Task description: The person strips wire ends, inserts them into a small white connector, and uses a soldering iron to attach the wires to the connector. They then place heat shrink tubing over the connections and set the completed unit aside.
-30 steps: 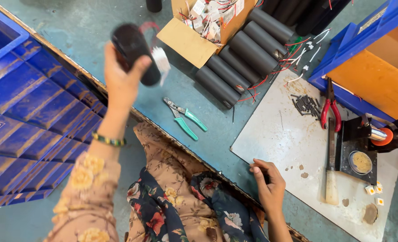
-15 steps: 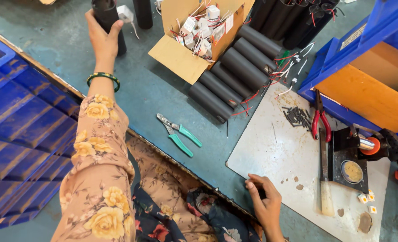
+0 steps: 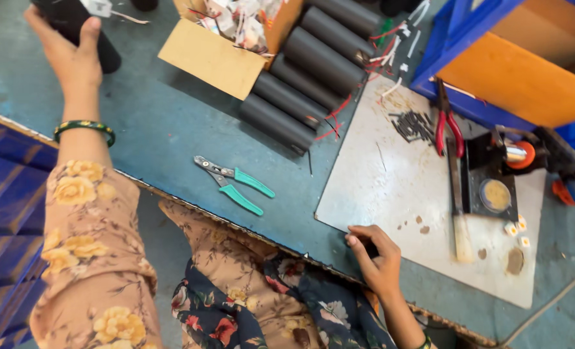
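Two hands, one black cylinder [image 3: 74, 26].
Left hand [image 3: 67, 55] at 10 o'clock grips cylinder; right hand [image 3: 375, 255] at 5 o'clock, grip curled on counter [image 3: 151, 123] edge.

A black cylinder [image 3: 74, 26] (white tag and thin wire at its top) stands tilted at the table's far-left edge.

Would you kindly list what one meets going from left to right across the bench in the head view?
Left hand gripping a black cylinder → green-handled pliers → right hand at the table edge → red-handled pliers → round solder tin.
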